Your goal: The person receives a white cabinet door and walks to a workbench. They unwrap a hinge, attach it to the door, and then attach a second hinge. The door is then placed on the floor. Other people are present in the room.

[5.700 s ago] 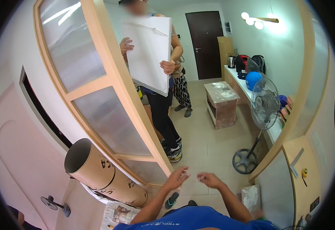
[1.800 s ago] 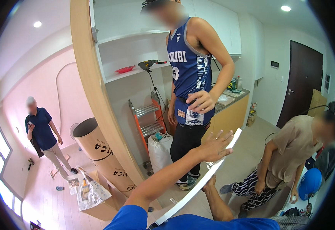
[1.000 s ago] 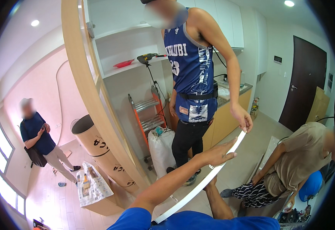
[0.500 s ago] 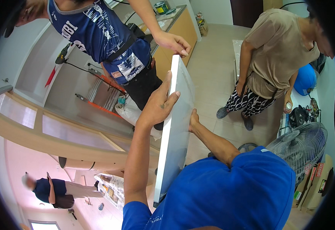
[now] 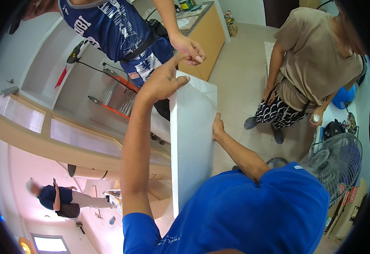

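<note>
A long white panel (image 5: 195, 110), like a cabinet door or shelf board, stretches away from my chest, its broad face turned partly up. My left hand (image 5: 161, 82) grips its left edge near the far end, the thumb lying over the top corner and the fingers partly hidden behind. Around the right edge, farther down, closes my right hand (image 5: 218, 126); most of its fingers are hidden. Just beyond the panel's far end hangs a co-worker's hand (image 5: 188, 48), fingers curled, near or against my left fingertips; I cannot tell if they touch.
A co-worker in a blue jersey (image 5: 117, 34) stands ahead left, another in a tan shirt (image 5: 316, 59) at right. A fan (image 5: 335, 165) is at right. A wooden frame (image 5: 66, 144) and orange-edged ladder (image 5: 115, 95) lie left. A counter (image 5: 206, 40) stands behind.
The panel has turned so more of its broad face shows, and its far end has come closer. My left hand has shifted left with it. The tan-shirted co-worker's can-holding hand has moved slightly.
</note>
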{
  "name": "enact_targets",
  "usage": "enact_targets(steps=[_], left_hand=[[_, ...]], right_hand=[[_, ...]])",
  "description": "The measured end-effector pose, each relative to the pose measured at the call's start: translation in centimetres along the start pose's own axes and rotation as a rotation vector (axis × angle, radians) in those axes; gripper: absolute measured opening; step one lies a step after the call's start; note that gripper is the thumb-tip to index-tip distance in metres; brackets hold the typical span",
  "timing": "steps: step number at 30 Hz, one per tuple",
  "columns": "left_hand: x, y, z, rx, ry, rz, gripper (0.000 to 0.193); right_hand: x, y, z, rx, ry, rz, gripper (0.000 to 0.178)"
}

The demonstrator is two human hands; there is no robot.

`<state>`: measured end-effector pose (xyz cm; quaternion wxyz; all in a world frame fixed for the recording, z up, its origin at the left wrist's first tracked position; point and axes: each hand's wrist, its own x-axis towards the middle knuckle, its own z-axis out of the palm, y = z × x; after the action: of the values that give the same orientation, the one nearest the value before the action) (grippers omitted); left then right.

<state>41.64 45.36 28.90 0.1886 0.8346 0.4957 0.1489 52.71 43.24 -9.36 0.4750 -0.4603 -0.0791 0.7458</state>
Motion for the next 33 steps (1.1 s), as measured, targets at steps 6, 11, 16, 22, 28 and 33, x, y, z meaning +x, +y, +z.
enact_targets(steps=[6, 11, 16, 22, 28, 33], left_hand=[[-1.7, -0.8, -1.2, -0.058, -0.02, 0.127, 0.052], [-3.0, 0.6, 0.7, -0.238, 0.083, 0.07, 0.049], [-4.3, 2.2, 2.5, -0.245, 0.277, 0.096, 0.051], [-4.8, 2.2, 3.3, -0.359, 0.217, 0.105, 0.058], [-4.9, 2.3, 3.9, -0.308, 0.184, 0.014, 0.051], [-6.0, 2.9, 4.1, -0.376, 0.179, -0.02, 0.05]], right_hand=[[0.4, 0.7, 0.5, 0.036, -0.094, -0.071, 0.084], [-2.7, -0.3, 1.6, 0.084, -0.278, -0.16, 0.079], [-1.5, 0.3, -1.1, -0.013, -0.193, -0.121, 0.08], [-1.1, 0.7, -1.8, 0.025, -0.175, -0.114, 0.082], [-0.7, 1.3, -2.8, 0.056, -0.243, -0.135, 0.082], [-1.0, 1.6, -2.6, 0.038, -0.228, -0.131, 0.08]])
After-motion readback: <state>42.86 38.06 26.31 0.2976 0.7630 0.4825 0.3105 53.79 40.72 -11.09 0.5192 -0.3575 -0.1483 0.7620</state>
